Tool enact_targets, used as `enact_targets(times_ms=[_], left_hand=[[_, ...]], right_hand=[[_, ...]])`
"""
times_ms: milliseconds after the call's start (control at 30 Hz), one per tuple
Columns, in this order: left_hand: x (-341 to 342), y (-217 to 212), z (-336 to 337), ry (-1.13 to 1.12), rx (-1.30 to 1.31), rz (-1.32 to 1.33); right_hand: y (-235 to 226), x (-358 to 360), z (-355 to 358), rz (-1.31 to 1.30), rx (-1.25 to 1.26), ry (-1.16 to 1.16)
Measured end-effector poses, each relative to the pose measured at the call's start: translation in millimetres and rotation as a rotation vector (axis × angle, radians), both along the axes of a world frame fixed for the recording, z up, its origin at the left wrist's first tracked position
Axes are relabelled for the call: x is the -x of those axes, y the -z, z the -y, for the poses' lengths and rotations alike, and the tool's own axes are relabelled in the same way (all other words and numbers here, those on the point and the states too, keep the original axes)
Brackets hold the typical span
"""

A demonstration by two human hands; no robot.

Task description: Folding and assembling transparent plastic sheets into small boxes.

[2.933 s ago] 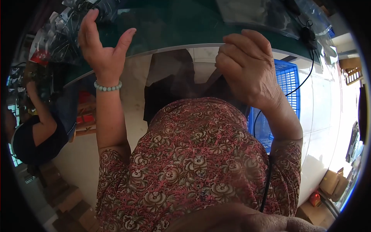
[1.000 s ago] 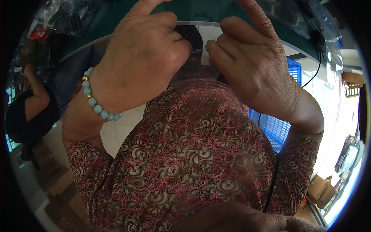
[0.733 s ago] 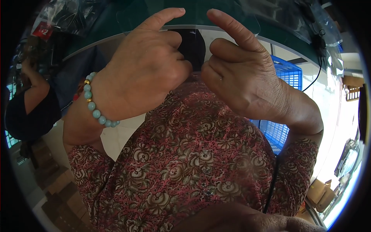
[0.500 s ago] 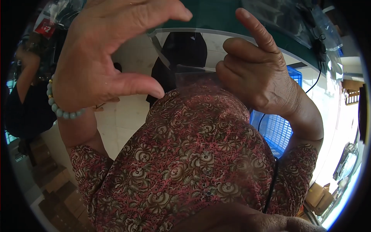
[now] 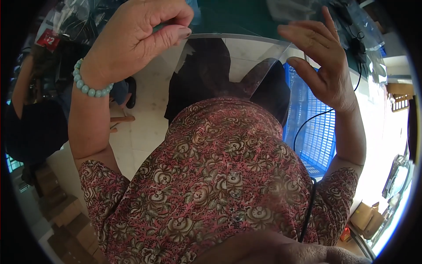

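Note:
My left hand, with a pale green bead bracelet on its wrist, is raised near the table edge. Its thumb and fingers are pinched together at the edge of a clear plastic sheet or bag; which of the two I cannot tell. The see-through film hangs between my hands, over my lap, with a slanting edge. Near its right corner is my right hand, its fingers spread and its thumb apart from them. Whether the right fingers touch the film is unclear.
Before me is a dark green tabletop, with clear plastic packaging on it. A blue plastic crate stands right of my legs, a black cable running past it. Another person sits at left. Cardboard boxes stand lower right.
My left thumb and fingers, wide apart before, have come together in a pinch. My right hand has uncurled and spread its fingers. The clear film now stretches out between the hands.

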State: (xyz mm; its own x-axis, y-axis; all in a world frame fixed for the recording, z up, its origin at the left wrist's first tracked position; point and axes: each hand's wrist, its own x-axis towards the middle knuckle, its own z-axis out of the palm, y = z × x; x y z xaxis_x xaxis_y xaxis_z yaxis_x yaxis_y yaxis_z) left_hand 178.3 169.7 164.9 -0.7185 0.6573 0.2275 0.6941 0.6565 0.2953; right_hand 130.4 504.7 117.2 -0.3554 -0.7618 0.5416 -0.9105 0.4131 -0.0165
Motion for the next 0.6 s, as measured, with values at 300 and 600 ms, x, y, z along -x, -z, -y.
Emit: enact_targets(times_ms=[300, 600], left_hand=[[9, 14, -31, 0.107, -0.105, -0.016], [12, 53, -15, 0.027, -0.145, -0.008]], right_hand=[[57, -20, -6, 0.637, 0.627, -0.012], [55, -29, 4, 0.249, 0.290, 0.185]])
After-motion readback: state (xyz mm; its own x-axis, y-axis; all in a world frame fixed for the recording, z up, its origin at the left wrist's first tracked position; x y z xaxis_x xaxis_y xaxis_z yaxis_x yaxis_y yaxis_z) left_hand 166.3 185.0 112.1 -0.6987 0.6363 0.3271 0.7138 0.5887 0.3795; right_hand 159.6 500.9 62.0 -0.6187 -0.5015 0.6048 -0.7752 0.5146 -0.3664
